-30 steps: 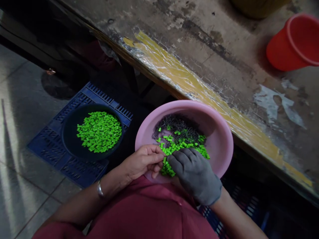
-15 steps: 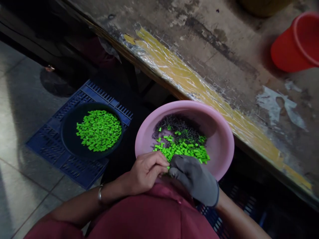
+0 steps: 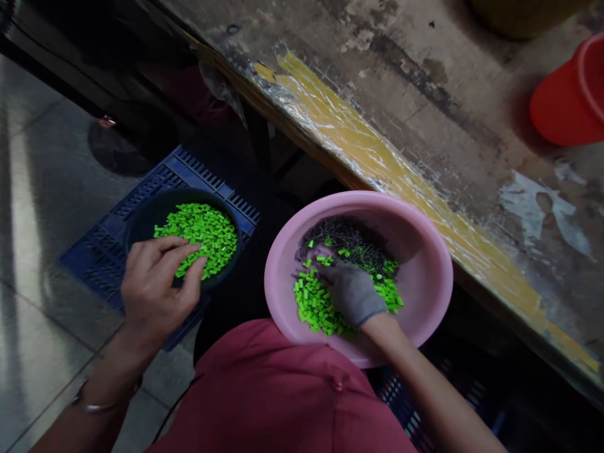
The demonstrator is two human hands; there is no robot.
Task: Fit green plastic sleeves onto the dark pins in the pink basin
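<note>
My bare left hand [image 3: 158,283], with a bracelet on its wrist, hovers at the near edge of a dark bowl [image 3: 136,220]. Its thumb and fingers are apart, and nothing shows between them. Bright green short tube-like pieces [image 3: 212,236] fill that bowl. In a pink basin [image 3: 434,283], my grey-gloved right hand [image 3: 353,290] reaches into loose green pieces [image 3: 314,308], next to a heap of thin black wiry bits [image 3: 346,233]. The right fingertips point down and are blurred among the pieces, so their grip is hidden.
The dark bowl stands on a blue slotted plastic crate [image 3: 89,251]. Above the basin runs a worn workbench [image 3: 415,119], its edge covered with yellow, clear-wrapped material [image 3: 349,126]. A red bucket [image 3: 566,100] stands on the bench at the right.
My hands, together at the basin's near rim before, have separated. The left moved left to the dark bowl and opened; the right moved forward into the basin's contents.
</note>
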